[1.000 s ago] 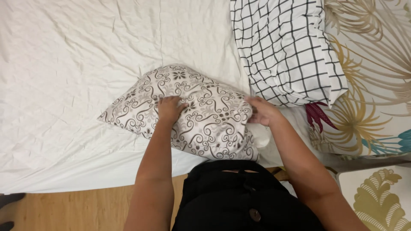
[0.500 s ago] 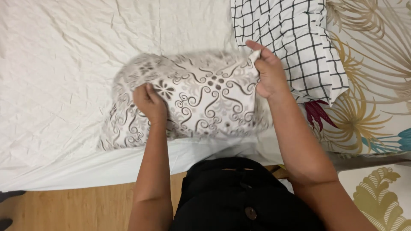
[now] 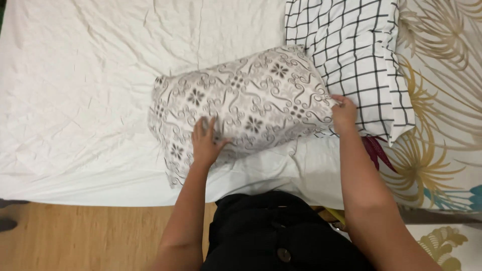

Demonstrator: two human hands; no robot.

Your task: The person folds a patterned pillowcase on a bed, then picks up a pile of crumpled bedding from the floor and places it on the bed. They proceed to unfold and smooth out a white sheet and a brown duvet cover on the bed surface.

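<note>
Here, 2 pillows: patterned pillow (image 3: 246, 103), checked pillow (image 3: 349, 55).

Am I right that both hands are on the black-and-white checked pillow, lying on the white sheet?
Not quite. The head view shows the left hand and right hand on the grey swirl-patterned pillow, which lies on the white sheet. The checked pillow sits beside it, untouched.

Bright, even light falls from overhead; the white bedsheet (image 3: 90, 90) nearly glares, shadows stay faint, focus is sharp, and the edges bend slightly.
</note>
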